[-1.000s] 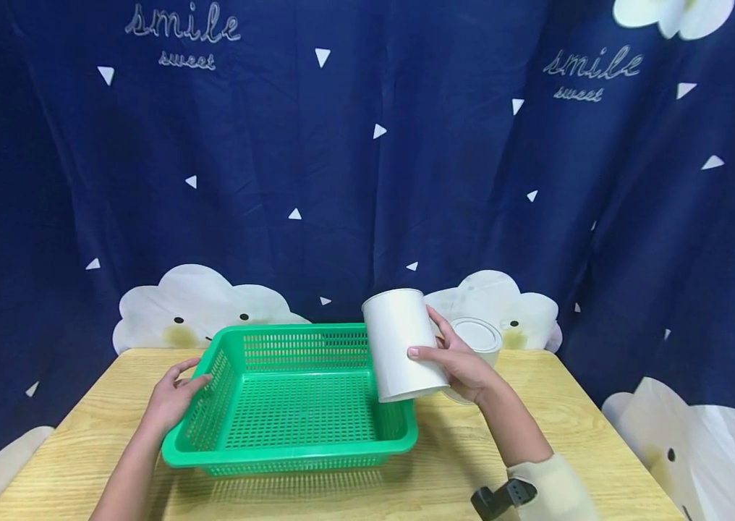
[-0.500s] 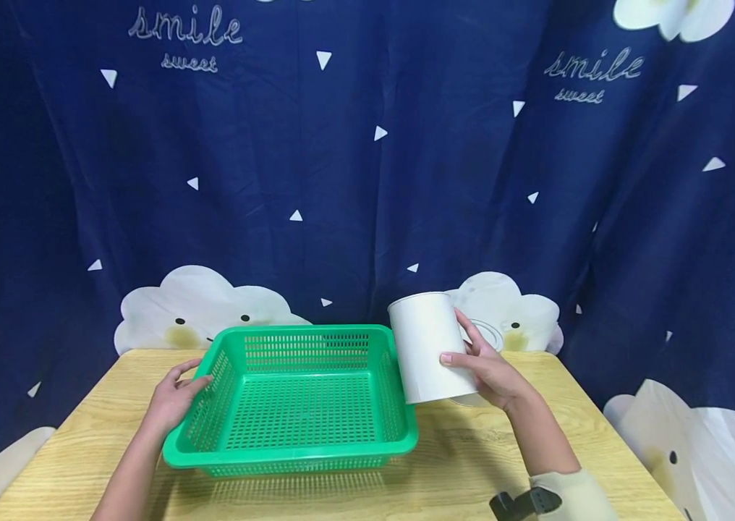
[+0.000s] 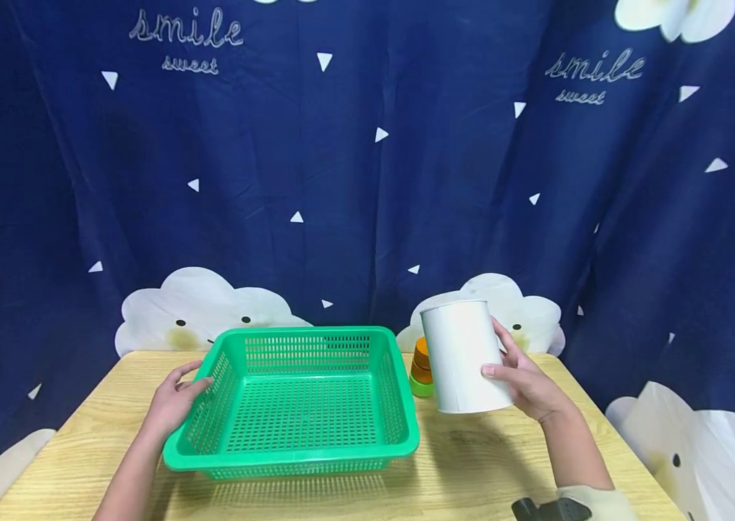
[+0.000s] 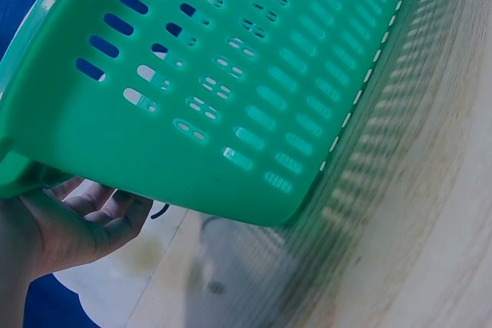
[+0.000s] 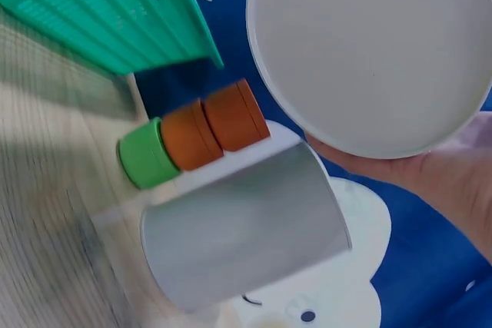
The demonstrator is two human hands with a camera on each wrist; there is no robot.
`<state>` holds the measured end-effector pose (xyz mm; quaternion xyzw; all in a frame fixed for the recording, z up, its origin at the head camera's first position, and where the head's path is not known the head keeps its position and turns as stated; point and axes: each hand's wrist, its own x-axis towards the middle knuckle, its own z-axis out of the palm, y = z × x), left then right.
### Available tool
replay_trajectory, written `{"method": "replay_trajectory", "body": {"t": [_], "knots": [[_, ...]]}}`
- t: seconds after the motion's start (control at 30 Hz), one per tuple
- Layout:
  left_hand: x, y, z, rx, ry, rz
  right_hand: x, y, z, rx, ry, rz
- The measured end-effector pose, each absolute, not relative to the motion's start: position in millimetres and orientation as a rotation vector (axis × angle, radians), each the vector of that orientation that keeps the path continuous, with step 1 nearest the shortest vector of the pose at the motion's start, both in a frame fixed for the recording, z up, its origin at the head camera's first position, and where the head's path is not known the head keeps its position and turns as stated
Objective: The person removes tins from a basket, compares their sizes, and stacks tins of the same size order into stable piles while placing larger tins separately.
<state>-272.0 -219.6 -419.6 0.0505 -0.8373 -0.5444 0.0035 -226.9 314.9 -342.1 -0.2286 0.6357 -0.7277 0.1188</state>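
A green plastic basket (image 3: 302, 412) with slotted walls is on the wooden table. My left hand (image 3: 175, 398) grips its left rim, the thumb over the edge; in the left wrist view the fingers (image 4: 96, 205) curl under the rim. My right hand (image 3: 527, 376) holds a large white can (image 3: 465, 362) around its right side. That can hangs slightly tilted above the table, right of the basket, its flat round end (image 5: 369, 51) facing the right wrist camera. A second white can (image 5: 246, 228) stands on the table, hidden in the head view behind the held one.
Beside the standing can is a stack of small round containers, two orange (image 5: 211, 124) over one green (image 5: 147, 155). In the head view the stack (image 3: 422, 367) shows between basket and held can. A dark blue curtain (image 3: 341, 181) hangs behind the table (image 3: 100, 405).
My right hand has carried the white can rightward and slightly down, from over the basket's right rim to beside it. The small stack has come into sight; the standing can is now covered. Left hand stays put.
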Motion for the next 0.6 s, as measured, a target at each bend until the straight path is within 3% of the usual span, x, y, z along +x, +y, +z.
{"method": "replay_trajectory", "body": {"t": [0.6], "knots": [[-273.1,-220.8,-423.6,0.156,-2.609,-1.709,-211.4,363.7,-357.4,-0.806,2.049,-2.244]]}}
